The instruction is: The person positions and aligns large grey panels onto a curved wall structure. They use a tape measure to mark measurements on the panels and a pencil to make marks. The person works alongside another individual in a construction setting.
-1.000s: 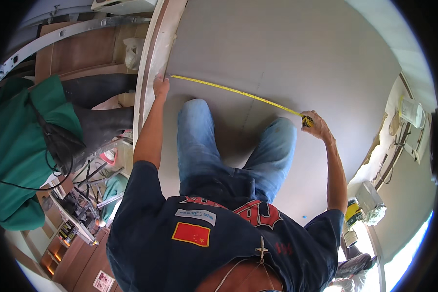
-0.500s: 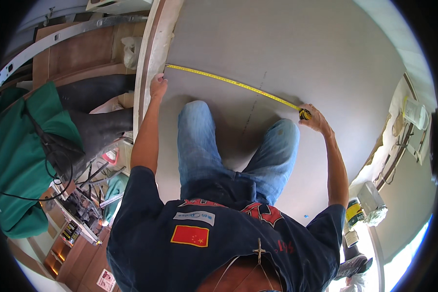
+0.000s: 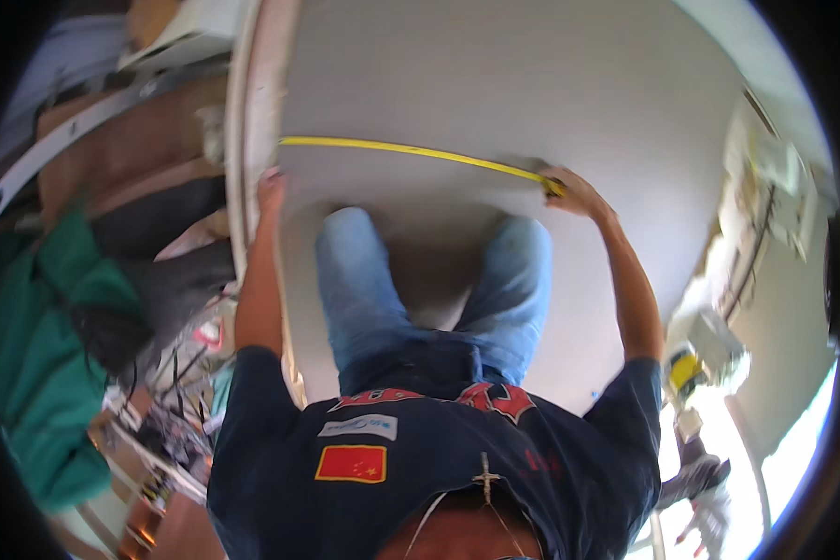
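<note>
A yellow tape measure blade point(image 3: 411, 149) stretches across a large grey board point(image 3: 495, 65), from the pale left edge strip toward the right. My right hand point(image 3: 581, 194) is closed round the black-and-yellow tape measure case point(image 3: 554, 188) at the blade's right end. Just below the blade's left end, my left hand point(image 3: 271, 191) rests at the edge strip point(image 3: 252, 121), apart from the blade. Its fingers look curled in, but blur hides whether anything is in them. My two knees point(image 3: 347, 238) are on the board, below the tape.
On the left, beyond the strip, a person in a green garment point(image 3: 37, 345) and dark trousers bends close by. Tools and cables point(image 3: 173, 373) clutter the lower left. Along the right wall are a white container point(image 3: 779, 166), loose wires and a yellow-labelled can point(image 3: 686, 371).
The view has shifted and blurred, so board, tape and both hands appear farther left. My right hand still grips the tape measure; my left hand stays near the edge strip, below the blade's end.
</note>
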`<control>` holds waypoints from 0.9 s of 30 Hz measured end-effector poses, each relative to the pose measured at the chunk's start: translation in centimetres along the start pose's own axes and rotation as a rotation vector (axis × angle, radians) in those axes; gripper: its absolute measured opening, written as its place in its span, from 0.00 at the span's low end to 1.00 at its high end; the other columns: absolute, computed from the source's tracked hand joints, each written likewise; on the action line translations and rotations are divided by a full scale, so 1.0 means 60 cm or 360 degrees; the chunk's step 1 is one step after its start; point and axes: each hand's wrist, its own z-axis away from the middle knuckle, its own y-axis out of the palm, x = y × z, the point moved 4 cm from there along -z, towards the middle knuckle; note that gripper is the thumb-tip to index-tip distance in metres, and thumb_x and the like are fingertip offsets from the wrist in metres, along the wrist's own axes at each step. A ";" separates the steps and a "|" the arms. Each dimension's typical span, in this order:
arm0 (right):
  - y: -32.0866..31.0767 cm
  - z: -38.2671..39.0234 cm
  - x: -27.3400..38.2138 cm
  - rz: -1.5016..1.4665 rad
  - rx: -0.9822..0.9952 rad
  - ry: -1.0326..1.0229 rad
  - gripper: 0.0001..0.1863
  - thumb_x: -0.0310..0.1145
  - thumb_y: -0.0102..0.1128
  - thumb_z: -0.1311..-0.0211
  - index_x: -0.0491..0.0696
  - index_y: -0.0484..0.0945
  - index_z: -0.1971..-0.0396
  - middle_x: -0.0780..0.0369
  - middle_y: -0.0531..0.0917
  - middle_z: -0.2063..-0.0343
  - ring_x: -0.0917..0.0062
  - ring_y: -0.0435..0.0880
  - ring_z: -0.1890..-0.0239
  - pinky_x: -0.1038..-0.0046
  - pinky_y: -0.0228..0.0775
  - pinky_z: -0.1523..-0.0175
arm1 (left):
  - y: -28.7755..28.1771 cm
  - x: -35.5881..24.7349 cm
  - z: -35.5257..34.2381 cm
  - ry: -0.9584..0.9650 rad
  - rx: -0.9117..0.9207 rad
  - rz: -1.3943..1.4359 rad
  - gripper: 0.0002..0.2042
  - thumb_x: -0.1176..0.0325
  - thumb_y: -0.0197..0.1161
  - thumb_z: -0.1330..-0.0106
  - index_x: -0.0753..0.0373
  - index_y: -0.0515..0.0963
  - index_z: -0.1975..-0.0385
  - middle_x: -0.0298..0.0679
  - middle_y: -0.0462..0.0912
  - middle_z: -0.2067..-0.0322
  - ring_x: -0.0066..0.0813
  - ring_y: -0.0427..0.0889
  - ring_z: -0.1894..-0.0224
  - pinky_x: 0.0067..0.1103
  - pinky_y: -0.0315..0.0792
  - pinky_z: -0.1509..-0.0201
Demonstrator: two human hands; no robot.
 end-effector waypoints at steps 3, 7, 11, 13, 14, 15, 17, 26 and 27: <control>-0.016 0.017 0.000 -0.0028 -0.0029 0.0010 0.35 0.34 0.68 0.57 0.60 0.69 0.43 0.60 0.77 0.52 0.65 0.73 0.46 0.65 0.65 0.39 | 0.019 -0.055 0.021 -0.0089 0.0110 -0.0498 0.23 0.62 0.61 0.41 0.64 0.73 0.46 0.44 0.79 0.52 0.39 0.77 0.49 0.31 0.70 0.45; -0.045 0.053 -0.033 0.0116 -0.0075 0.0181 0.36 0.34 0.68 0.59 0.60 0.70 0.43 0.60 0.78 0.52 0.63 0.72 0.46 0.64 0.65 0.39 | 0.049 -0.145 0.026 0.0696 -0.0213 -0.0649 0.19 0.68 0.59 0.42 0.63 0.75 0.50 0.51 0.77 0.51 0.48 0.73 0.47 0.36 0.66 0.42; -0.049 0.098 -0.103 0.0219 -0.0275 0.0283 0.37 0.33 0.66 0.60 0.64 0.71 0.42 0.62 0.78 0.53 0.66 0.72 0.45 0.66 0.63 0.35 | 0.162 -0.349 0.107 0.1130 0.0081 -0.0671 0.15 0.68 0.59 0.39 0.59 0.75 0.52 0.52 0.76 0.52 0.49 0.71 0.45 0.37 0.65 0.41; -0.052 0.122 -0.125 0.0253 -0.0339 0.0343 0.37 0.31 0.64 0.60 0.65 0.71 0.42 0.64 0.77 0.51 0.68 0.72 0.45 0.66 0.64 0.35 | 0.241 -0.406 0.137 0.1301 0.0319 -0.0671 0.14 0.66 0.59 0.39 0.57 0.76 0.53 0.48 0.76 0.52 0.48 0.72 0.46 0.38 0.66 0.42; -0.053 0.132 -0.137 0.0268 -0.0378 0.0359 0.37 0.30 0.64 0.60 0.65 0.72 0.42 0.64 0.77 0.51 0.67 0.72 0.45 0.65 0.65 0.37 | 0.278 -0.433 0.154 0.1361 0.0472 -0.0668 0.13 0.65 0.60 0.38 0.57 0.76 0.54 0.46 0.76 0.52 0.47 0.72 0.46 0.38 0.66 0.43; -0.053 0.142 -0.148 0.0282 -0.0419 0.0386 0.36 0.30 0.63 0.59 0.65 0.72 0.42 0.64 0.77 0.51 0.67 0.72 0.45 0.65 0.66 0.38 | 0.315 -0.455 0.172 0.1403 0.0569 -0.0683 0.13 0.64 0.61 0.39 0.57 0.76 0.55 0.44 0.77 0.53 0.45 0.73 0.47 0.37 0.66 0.44; -0.052 0.158 -0.158 0.0350 -0.0478 0.0438 0.36 0.30 0.63 0.59 0.65 0.72 0.42 0.65 0.77 0.50 0.68 0.72 0.45 0.64 0.66 0.38 | 0.376 -0.485 0.202 0.1465 0.0719 -0.0749 0.12 0.62 0.62 0.39 0.57 0.77 0.57 0.41 0.78 0.56 0.42 0.74 0.49 0.35 0.67 0.45; -0.023 0.173 -0.174 0.0494 -0.0727 0.0415 0.35 0.32 0.68 0.55 0.65 0.71 0.41 0.66 0.74 0.46 0.68 0.69 0.42 0.61 0.62 0.36 | 0.476 -0.504 0.219 0.1515 0.0968 -0.1013 0.08 0.60 0.62 0.40 0.56 0.77 0.73 0.34 0.80 0.69 0.34 0.78 0.58 0.35 0.67 0.54; -0.017 0.174 -0.180 0.0487 -0.0788 0.0380 0.35 0.31 0.67 0.55 0.64 0.71 0.41 0.65 0.74 0.46 0.67 0.68 0.41 0.60 0.61 0.36 | 0.478 -0.503 0.219 0.1539 0.0960 -0.1016 0.07 0.60 0.62 0.40 0.55 0.77 0.73 0.34 0.80 0.70 0.34 0.78 0.59 0.35 0.67 0.54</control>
